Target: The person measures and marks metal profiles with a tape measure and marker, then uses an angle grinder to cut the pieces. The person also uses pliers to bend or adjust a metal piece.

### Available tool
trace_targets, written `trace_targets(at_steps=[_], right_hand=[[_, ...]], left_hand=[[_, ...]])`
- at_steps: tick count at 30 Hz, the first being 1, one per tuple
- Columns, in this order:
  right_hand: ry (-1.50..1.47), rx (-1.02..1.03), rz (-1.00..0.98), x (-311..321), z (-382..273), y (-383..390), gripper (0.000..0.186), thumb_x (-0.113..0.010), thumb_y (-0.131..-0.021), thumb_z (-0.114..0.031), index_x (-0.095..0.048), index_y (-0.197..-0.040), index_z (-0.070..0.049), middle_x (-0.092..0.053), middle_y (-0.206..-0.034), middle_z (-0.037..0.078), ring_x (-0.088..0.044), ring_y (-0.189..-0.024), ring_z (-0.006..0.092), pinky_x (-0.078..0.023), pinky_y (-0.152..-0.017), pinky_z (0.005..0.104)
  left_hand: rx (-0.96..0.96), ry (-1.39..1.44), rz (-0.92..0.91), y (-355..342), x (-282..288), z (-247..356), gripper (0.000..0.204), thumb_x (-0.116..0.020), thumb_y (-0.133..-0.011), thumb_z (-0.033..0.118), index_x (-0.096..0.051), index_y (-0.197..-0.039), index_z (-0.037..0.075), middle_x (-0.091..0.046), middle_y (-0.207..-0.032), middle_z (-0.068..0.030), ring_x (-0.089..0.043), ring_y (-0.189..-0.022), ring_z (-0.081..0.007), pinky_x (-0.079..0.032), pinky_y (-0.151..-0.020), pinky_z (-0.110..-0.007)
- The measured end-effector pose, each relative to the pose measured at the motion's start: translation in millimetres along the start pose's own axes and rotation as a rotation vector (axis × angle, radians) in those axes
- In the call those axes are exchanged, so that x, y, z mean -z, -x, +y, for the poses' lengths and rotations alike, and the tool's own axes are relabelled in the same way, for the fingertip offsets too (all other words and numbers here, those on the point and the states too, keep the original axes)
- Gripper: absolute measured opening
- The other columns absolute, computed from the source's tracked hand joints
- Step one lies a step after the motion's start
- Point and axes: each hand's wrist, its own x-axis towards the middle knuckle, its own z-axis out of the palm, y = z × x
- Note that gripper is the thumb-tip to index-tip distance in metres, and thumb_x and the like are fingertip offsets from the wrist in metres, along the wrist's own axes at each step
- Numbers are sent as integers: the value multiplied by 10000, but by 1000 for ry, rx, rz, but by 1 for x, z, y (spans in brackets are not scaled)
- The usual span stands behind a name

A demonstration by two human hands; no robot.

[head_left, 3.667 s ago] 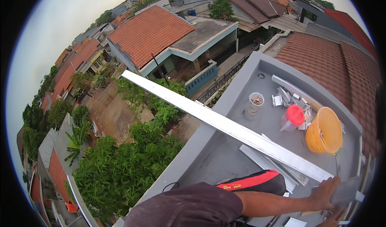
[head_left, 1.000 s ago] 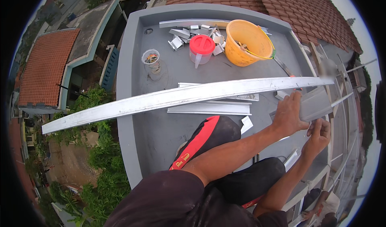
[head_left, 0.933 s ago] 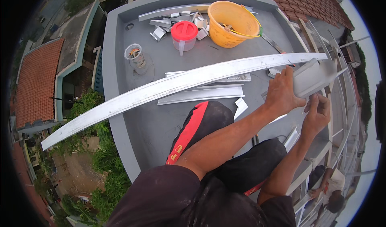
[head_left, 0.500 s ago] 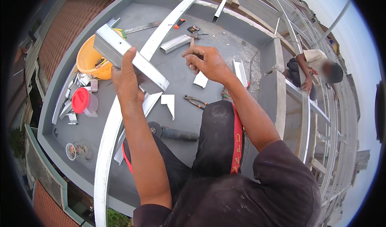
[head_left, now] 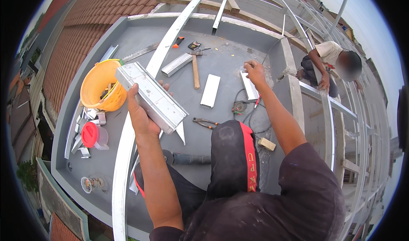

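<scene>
My left hand (head_left: pixel 139 113) grips a short piece of silver metal channel (head_left: pixel 151 97), held up flat above the grey concrete roof slab (head_left: pixel 221 49). My right hand (head_left: pixel 254 70) reaches forward with curled fingers onto another short metal piece (head_left: pixel 248 86) lying near the slab's right wall; I cannot tell whether it grips it. A long metal profile (head_left: pixel 124 155) runs under my left arm along the slab.
A yellow bucket (head_left: pixel 97 85) and a red-lidded jar (head_left: pixel 94 135) stand at the left. A hammer (head_left: pixel 195 70), pliers (head_left: pixel 205 122), a white offcut (head_left: pixel 210 90) and a wood block (head_left: pixel 266 144) lie ahead. Another person (head_left: pixel 330 62) crouches on the steel frame at right. Roof edge at lower left.
My view has swung from the long profile to the slab's tool side. My left hand has kept the short channel raised, and my right hand has reached further right to the piece by the wall.
</scene>
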Motion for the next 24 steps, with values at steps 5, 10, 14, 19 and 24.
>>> trace_targets(at_steps=[5,10,14,19,24], right_hand=[[-266,83,-680,-32,-152,116,392,-628,-1104,-357,-730,-1260,-12,-750,-1000,72,-717,-840,131,-570,-646,270],[-281,265,-749,-41,-223,146,397,-736,-1048,-356,-706,-1227,-3,-732,-934,71,-702,-798,121,-550,-639,262],[-64,557,-479,-48,-218,162,376,-806,-994,-292,-695,-1177,17,-729,-919,74,-694,-788,145,-558,-686,302],[12,525,-426,-47,-219,189,327,-846,-938,-210,-669,-1099,13,-727,-910,131,-710,-796,199,-566,-721,360],[173,636,-373,-52,-206,190,304,-851,-929,-181,-650,-1053,11,-719,-873,136,-697,-754,198,-552,-688,371]], left_hand=[[84,127,-227,-16,-11,-33,721,-626,-1038,517,-480,-1512,-6,-669,-1294,-237,-688,-1209,-324,-598,-1017,-553],[84,79,-332,-33,-1,-44,610,-596,-1098,481,-530,-1449,-13,-671,-1263,-185,-718,-1137,-269,-640,-935,-453],[0,89,-207,-41,-4,-52,622,-584,-1111,516,-523,-1451,-2,-659,-1276,-178,-706,-1144,-282,-626,-966,-447],[-61,-241,-114,-39,-21,-60,857,-778,-948,635,-515,-1434,-19,-630,-1259,-147,-670,-1140,-233,-603,-919,-401],[-238,-403,95,-34,-35,-59,743,-949,-806,332,-570,-1314,-55,-687,-1109,-144,-708,-968,-231,-589,-873,-357]])
